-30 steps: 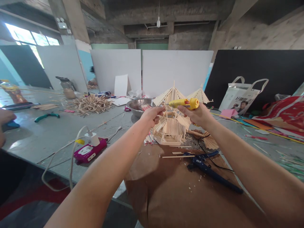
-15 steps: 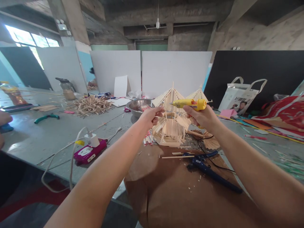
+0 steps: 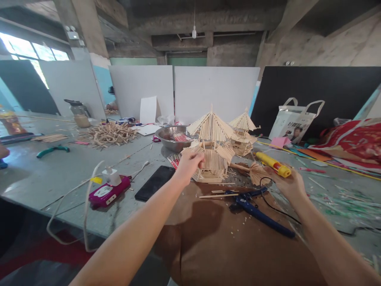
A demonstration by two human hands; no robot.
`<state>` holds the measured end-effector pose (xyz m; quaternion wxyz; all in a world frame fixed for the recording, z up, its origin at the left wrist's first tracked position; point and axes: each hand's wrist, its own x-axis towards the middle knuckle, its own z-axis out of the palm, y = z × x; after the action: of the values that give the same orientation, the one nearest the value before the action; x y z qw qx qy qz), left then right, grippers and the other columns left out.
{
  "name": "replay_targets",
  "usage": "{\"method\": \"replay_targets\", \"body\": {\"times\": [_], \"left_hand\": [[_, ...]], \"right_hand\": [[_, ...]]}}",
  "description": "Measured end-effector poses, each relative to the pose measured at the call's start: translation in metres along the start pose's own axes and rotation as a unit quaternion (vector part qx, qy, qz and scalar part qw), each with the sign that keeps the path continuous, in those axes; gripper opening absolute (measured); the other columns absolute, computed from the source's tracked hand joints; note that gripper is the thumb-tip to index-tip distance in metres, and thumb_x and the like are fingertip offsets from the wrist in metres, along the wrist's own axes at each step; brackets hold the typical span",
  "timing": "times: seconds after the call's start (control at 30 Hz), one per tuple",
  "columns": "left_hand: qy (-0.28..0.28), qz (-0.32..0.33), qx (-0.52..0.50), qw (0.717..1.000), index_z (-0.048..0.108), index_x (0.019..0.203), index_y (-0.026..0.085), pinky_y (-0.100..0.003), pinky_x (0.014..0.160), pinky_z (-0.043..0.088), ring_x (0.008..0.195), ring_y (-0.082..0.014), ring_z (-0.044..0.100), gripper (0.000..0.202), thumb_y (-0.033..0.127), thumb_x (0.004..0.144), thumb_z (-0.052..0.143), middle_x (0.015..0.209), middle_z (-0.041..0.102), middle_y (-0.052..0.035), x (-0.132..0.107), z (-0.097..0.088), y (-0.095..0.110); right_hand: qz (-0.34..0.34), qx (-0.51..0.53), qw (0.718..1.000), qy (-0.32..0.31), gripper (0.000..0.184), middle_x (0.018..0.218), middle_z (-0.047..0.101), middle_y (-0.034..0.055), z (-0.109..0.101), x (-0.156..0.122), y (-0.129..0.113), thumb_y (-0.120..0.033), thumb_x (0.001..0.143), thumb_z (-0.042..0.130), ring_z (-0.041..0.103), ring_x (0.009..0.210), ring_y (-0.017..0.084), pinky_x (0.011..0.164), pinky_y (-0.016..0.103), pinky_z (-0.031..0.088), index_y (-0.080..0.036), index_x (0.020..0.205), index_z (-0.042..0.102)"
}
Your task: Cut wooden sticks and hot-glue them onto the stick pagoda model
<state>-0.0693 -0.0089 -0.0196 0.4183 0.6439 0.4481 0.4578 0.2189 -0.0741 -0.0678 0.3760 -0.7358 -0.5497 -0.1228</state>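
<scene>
A pavilion model (image 3: 212, 129) built of thin wooden sticks stands in front of me, with a pointed roof over a wider lower roof. My left hand (image 3: 190, 163) is closed, thumb against curled fingers, at the left front of its lower roof. What those fingers hold, if anything, is hidden, and I cannot tell whether they touch the model. Off to the right, my right hand (image 3: 288, 183) grips a yellow glue gun (image 3: 271, 162), its nozzle pointing up and left. A second, smaller stick pavilion (image 3: 242, 123) stands behind on the right.
Blue cutting pliers (image 3: 257, 212) and loose sticks (image 3: 218, 195) lie on a brown sheet (image 3: 208, 246). Left are a black phone (image 3: 154, 183), a purple power strip (image 3: 110, 192) and green pliers (image 3: 53, 150). A metal bowl (image 3: 166, 137) and stick pile (image 3: 111, 134) sit behind.
My right hand has carried the glue gun away from the model, down and to the right. My left hand has lowered slightly, and the phone has come into sight beside the forearm.
</scene>
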Motion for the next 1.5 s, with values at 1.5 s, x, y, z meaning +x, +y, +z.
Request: {"method": "replay_targets", "body": {"times": [1.5], "left_hand": [[-0.260,0.171,0.452,0.836,0.063,0.074,0.021,-0.026,0.062,0.036,0.073,-0.0174,0.054,0.018,0.032,0.068,0.051,0.078,0.063,-0.0035,-0.016,0.034,-0.060]], "right_hand": [[-0.063,-0.136,0.981,-0.123,0.046,0.108,0.052,0.0120,0.034,-0.017,0.032,-0.014,0.071,0.037,0.050,0.095,0.021,0.081,0.031,0.037,-0.013,0.116,0.044]]}}
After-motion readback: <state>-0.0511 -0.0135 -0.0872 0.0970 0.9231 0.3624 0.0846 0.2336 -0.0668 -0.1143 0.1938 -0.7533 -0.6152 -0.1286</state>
